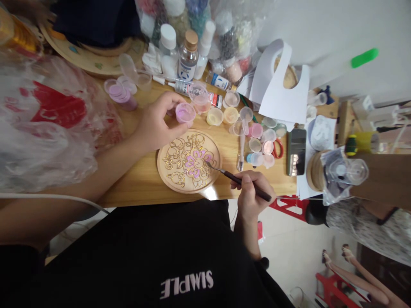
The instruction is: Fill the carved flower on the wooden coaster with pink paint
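We are painting round wooden plaque [189, 161], lying at table edge, six o'clock of paint pot cluster. Right hand [252, 197] is pinching brush [239, 181], fingers clamped on handle, tip touching pink flower at plaque's three o'clock side. Left hand [156, 125] is gripping small pink paint pot [185, 113] at plaque's twelve o'clock, fingers closed round it. We judge filling stage partway: gold outlines mostly unfilled; next stroke is needing steady tip inside lines. Wooden table [141, 179] is carrying paint pots [260, 141], bottles [187, 53], phone [296, 152], plastic bags [45, 128]. Pale tiled floor is showing below; another person's legs at five o'clock.
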Available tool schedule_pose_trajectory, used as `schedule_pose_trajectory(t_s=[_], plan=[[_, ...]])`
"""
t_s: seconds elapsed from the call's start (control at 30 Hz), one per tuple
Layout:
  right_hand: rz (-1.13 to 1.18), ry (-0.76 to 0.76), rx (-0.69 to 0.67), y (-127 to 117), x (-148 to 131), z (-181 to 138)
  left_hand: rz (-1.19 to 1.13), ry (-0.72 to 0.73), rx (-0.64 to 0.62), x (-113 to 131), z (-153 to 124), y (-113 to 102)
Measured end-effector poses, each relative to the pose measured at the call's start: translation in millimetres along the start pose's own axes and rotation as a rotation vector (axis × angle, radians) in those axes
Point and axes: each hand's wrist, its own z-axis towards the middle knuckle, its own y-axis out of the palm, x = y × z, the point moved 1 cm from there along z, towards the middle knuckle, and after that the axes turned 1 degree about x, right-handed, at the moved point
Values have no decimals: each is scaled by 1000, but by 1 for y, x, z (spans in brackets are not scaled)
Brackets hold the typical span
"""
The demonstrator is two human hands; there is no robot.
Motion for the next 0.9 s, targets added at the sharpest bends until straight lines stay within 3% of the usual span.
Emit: schedule_pose_trajectory(t_s=[0.47, 0.63, 0.77, 0.9], plan=[[-7, 15, 6, -3, -3, 0, -58, -80, -14, -1, -1, 0], [28, 145, 86, -2, -3, 2, -102, -144, -20, -3, -1, 1], [181, 270, 195, 7, -1, 11, -80, -17, 9, -5, -2, 3], [283, 257, 237, 24, -7, 28, -6, 89, 47, -4, -3, 5]])
